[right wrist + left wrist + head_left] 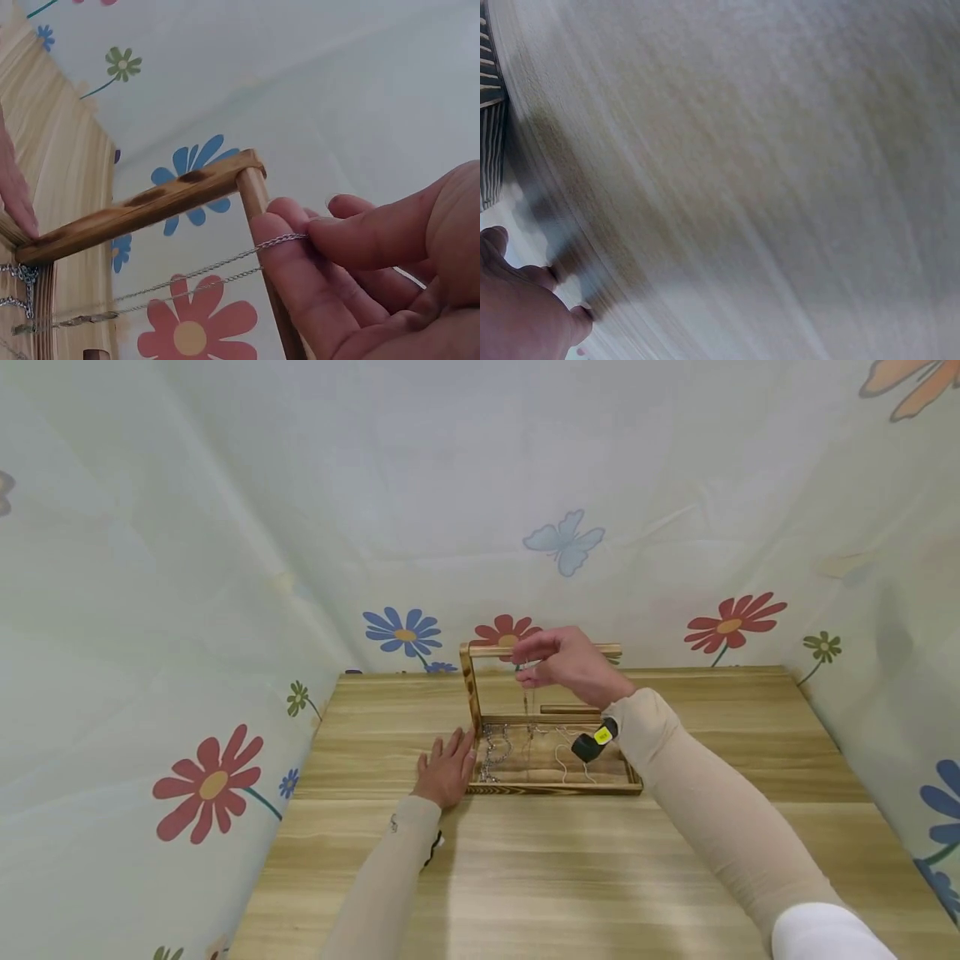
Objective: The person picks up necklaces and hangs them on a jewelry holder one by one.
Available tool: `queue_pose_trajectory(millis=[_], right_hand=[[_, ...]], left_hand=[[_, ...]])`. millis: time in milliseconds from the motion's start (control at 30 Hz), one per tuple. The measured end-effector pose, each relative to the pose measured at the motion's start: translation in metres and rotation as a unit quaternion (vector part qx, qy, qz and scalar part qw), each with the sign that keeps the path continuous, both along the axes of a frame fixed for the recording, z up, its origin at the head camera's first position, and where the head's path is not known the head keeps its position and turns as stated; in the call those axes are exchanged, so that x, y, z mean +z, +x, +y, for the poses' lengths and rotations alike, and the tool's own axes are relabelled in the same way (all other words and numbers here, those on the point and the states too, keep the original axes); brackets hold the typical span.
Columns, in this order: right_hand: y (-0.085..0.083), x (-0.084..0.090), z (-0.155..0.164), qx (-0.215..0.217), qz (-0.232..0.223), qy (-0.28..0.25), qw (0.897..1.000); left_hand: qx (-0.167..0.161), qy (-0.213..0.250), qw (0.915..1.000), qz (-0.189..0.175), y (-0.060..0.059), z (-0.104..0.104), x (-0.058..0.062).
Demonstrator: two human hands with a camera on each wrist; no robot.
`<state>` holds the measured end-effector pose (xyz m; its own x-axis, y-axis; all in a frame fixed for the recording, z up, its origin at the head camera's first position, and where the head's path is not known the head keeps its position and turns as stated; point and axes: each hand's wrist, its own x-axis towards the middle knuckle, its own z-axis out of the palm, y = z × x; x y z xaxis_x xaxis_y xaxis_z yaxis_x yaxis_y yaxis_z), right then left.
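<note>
My right hand [566, 664] is raised over a wooden jewelry stand, just in front of its top bar [606, 649]. Between thumb and fingers it pinches a thin silver necklace chain [282, 238], whose two strands hang toward the stand's tray [555, 790]. A small elongated piece [88, 319] is on the strands lower down. My left hand [447, 768] rests with fingers extended at the tray's left end, close to the foot of the upright post [471, 689]. Inside the tray lie a chunkier silver chain [491, 764] and thin pale strands [561, 760].
A short wooden rod [568, 709] is behind the tray, partly covered by my right arm. The stand is on a wood-grain table [570, 868] toward its back edge. Flower-printed cloth [480, 527] surrounds the table at the back and sides.
</note>
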<state>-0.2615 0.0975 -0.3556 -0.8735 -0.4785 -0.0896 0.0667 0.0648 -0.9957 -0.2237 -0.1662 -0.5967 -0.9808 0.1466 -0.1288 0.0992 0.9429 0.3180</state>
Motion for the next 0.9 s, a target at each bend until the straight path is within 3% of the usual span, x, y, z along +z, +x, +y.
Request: queue_pose_trajectory(millis=[200, 400, 533, 900], right_hand=[[-0.006, 0.003, -0.006, -0.026, 0.009, 0.022, 0.999], [-0.009, 0.005, -0.007, -0.038, 0.056, 0.071, 0.995], [-0.012, 0.008, -0.007, -0.054, 0.059, 0.085, 0.993], [-0.022, 0.013, -0.004, -0.075, 0.046, 0.052, 0.995]], left_hand=[[0.0, 0.0, 1.0, -0.003, 0.002, -0.001, 0.008], [-0.003, -0.007, 1.0, 0.002, 0.002, -0.003, 0.006], [-0.004, -0.006, 1.0, 0.003, 0.002, -0.003, 0.004], [-0.004, -0.002, 1.0, -0.004, 0.004, 0.001, 0.009]])
